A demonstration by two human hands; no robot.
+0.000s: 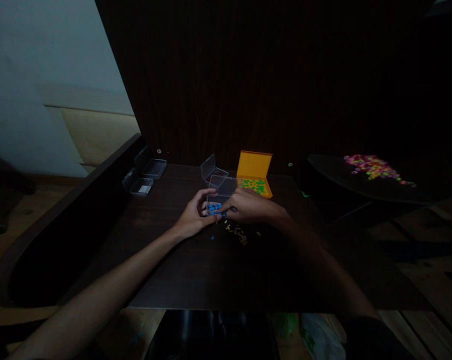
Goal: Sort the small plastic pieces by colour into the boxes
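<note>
My left hand (196, 215) is closed around the left side of a clear plastic box (222, 186) with its lid raised. Small blue pieces (213, 208) lie inside it. My right hand (246, 205) reaches in from the right, its fingers bunched and pointing down at the blue pieces; whether they pinch one is hidden. Below the hands, small yellowish pieces (238, 232) are scattered on the dark table (166, 270). A single blue piece (212, 237) lies to their left. Behind my right hand stands an open yellow box (254, 164) with green pieces (258, 186) in it.
Another open clear box (208, 168) stands behind the held one. Two more open clear boxes, a nearer one (140, 187) and a farther one (156, 168), sit at the left by the raised side panel (76, 215). Colourful small items (374, 167) are heaped on a dark surface at right.
</note>
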